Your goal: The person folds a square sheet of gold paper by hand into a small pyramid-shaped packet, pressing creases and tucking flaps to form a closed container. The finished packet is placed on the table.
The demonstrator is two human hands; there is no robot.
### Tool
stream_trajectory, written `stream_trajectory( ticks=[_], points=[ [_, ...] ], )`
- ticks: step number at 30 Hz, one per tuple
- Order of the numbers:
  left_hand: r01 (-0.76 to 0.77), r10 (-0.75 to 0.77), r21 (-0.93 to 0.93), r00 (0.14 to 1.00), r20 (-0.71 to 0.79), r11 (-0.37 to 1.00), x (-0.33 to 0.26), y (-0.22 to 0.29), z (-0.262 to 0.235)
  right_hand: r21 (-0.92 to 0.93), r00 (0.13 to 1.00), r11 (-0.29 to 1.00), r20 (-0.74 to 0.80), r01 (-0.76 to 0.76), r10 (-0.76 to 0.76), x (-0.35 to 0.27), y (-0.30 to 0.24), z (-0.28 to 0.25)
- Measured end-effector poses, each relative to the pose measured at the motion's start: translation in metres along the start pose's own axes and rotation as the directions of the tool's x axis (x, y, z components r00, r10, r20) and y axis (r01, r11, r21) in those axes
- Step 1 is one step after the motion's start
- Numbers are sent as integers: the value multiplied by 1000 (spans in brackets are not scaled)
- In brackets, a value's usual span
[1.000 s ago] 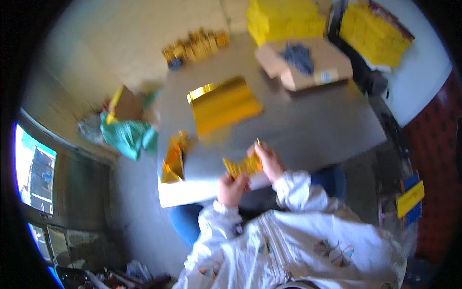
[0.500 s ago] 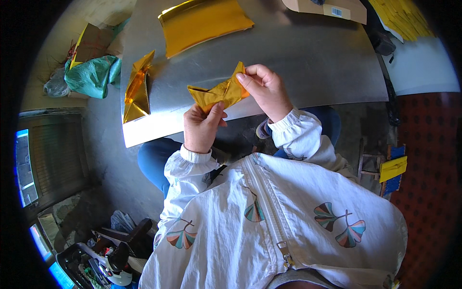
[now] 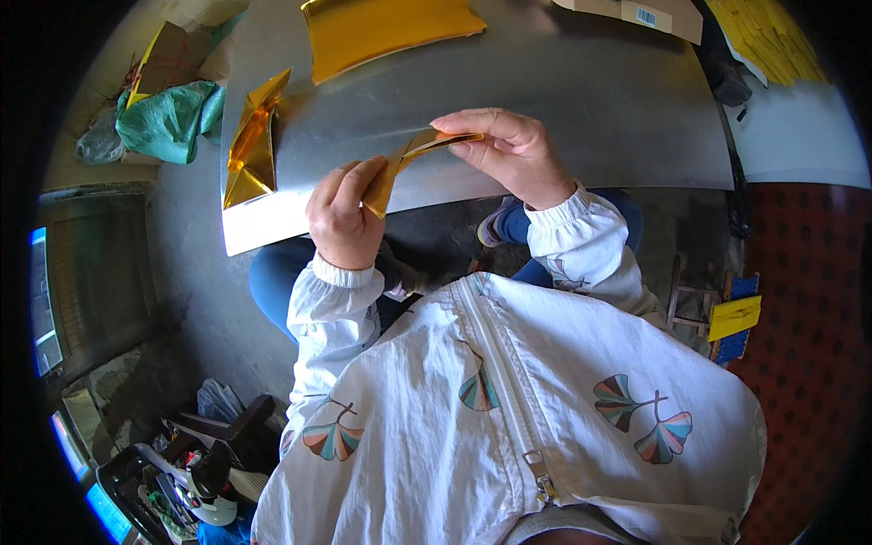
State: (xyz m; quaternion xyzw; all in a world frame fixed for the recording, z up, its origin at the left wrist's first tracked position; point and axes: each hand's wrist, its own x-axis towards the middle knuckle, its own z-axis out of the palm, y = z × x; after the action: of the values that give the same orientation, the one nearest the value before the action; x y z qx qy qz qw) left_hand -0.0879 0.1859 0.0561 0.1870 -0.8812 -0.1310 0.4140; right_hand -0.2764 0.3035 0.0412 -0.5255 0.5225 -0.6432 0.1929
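Between my two hands, just above the table's near edge, is a folded gold foil paper (image 3: 411, 151), seen nearly edge-on. Its left end is gripped by my left hand (image 3: 346, 210), fingers curled over it. My right hand (image 3: 514, 156) pinches the other end between thumb and fingers. To the left, a finished-looking gold paper boat shape (image 3: 252, 145) rests on the metal table (image 3: 581, 109). Farther back lies a stack of gold foil sheets (image 3: 391, 34).
An open cardboard box (image 3: 631, 13) stands at the far right, near yellow folded papers (image 3: 767, 36). Green plastic bags (image 3: 171, 123) sit left of the table. A small stool (image 3: 738, 304) with a yellow paper stands at right; a black crate (image 3: 136, 490) is lower left.
The gold paper has turned from showing its broad folded face to nearly edge-on. My left hand has shifted left and rolled knuckles-up; my right hand has moved slightly right.
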Motion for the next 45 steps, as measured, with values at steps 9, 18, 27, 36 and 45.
stream_trajectory(
  ticks=[9,18,27,36,45],
  points=[
    [-186,193,216,981,-16,959,2,1,-6,17,992,994,-70,-106,107,-4,-10,5],
    [-230,239,173,970,-33,958,2,2,-6,-77,995,997,-97,24,-31,-9,-17,3],
    [-118,118,-18,993,-1,993,2,4,-9,-160,989,976,-4,146,-148,-7,-23,-8],
    [835,-475,-486,547,689,257,-8,-1,-8,-167,963,951,-103,-262,247,-6,-7,5],
    [903,-674,-413,381,633,122,-21,-27,-5,224,706,684,23,-694,708,4,32,42]
  ],
)
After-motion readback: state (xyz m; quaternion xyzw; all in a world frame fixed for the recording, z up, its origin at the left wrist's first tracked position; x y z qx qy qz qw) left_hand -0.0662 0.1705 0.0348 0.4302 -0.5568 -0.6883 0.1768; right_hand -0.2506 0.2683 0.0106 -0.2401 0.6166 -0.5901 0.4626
